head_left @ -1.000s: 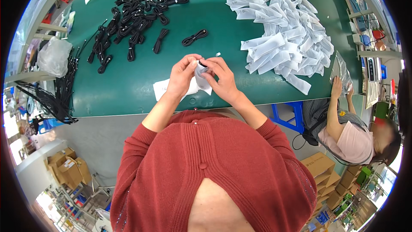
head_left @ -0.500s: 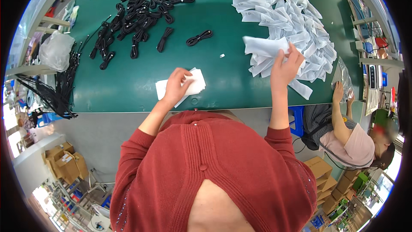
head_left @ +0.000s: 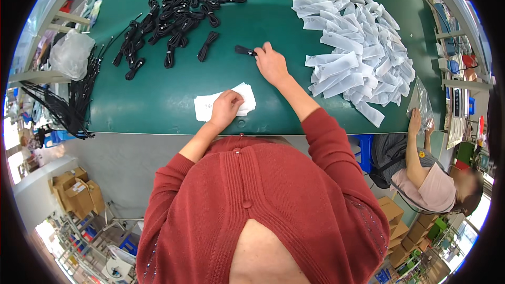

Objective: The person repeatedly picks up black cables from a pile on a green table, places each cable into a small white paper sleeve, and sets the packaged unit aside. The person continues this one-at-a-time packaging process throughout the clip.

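Near the table's front edge, my left hand (head_left: 226, 108) rests over a small stack of flat white slips (head_left: 204, 107), fingertips pinched at the upper slip. Whether these are paper or thin pouches I cannot tell. Farther right and forward, my right hand (head_left: 272, 64) has its thumb and fingers closed on the right end of a bundled black cable (head_left: 244, 50). Another black cable bundle (head_left: 208, 46) lies alone to the left of it. Beyond that spreads a heap of similar black cable bundles (head_left: 181, 18).
A large pile of frosted white pouches (head_left: 352, 47) covers the right of the green table (head_left: 158, 100). Long black cables (head_left: 79, 94) hang at the left edge beside a clear plastic bag (head_left: 70, 55). A co-worker (head_left: 426, 173) sits at the right, one hand on a clear bag (head_left: 421, 100).
My right hand has left a pouch on the right pile and moved left to grip the cable bundle. My left hand stays at the slips, its fingers now more closed.
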{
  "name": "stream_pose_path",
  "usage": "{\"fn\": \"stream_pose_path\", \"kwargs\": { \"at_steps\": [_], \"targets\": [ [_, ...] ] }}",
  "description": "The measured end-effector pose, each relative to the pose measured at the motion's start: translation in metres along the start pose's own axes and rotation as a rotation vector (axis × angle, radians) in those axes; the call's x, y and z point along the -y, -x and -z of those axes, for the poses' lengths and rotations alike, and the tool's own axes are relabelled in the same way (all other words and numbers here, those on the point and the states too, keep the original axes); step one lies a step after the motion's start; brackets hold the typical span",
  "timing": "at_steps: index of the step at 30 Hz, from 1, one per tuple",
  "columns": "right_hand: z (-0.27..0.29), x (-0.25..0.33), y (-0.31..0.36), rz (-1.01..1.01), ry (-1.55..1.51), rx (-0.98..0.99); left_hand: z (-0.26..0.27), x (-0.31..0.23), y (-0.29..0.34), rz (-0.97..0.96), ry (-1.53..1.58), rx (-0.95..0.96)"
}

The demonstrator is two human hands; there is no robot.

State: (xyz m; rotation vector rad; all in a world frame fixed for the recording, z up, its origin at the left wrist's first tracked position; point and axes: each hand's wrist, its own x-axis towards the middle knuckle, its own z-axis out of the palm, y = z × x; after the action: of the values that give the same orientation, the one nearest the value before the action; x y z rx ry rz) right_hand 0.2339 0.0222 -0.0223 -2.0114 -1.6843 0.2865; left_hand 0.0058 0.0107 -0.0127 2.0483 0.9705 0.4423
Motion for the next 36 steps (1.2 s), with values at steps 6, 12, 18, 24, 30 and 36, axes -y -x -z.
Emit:
{"fn": "stream_pose_path", "kwargs": {
  "at_steps": [6, 12, 18, 24, 30, 36],
  "targets": [
    [0.026, 0.005, 0.082, 0.026, -0.380, -0.067, -0.002, 0.007, 0.003, 0.070, 0.112, -0.012],
    [0.065, 0.031, 0.131, 0.018, -0.329, 0.101, 0.002, 0.006, 0.001, 0.174, 0.239, 0.005],
    [0.051, 0.025, 0.137, 0.096, -0.378, 0.191, 0.007, -0.004, -0.001, 0.008, 0.274, 0.006],
    [0.044, 0.023, 0.133, -0.349, -0.913, 0.371, 0.027, -0.024, -0.006, -0.309, 0.089, 0.045],
    [0.048, 0.019, 0.135, -1.024, -1.793, 0.664, 0.033, -0.023, -0.004, -0.295, 0.115, 0.033],
    [0.045, 0.047, 0.141, -0.393, -0.789, 0.404, 0.031, -0.025, -0.005, -0.343, 0.092, 0.054]
  ]
}}
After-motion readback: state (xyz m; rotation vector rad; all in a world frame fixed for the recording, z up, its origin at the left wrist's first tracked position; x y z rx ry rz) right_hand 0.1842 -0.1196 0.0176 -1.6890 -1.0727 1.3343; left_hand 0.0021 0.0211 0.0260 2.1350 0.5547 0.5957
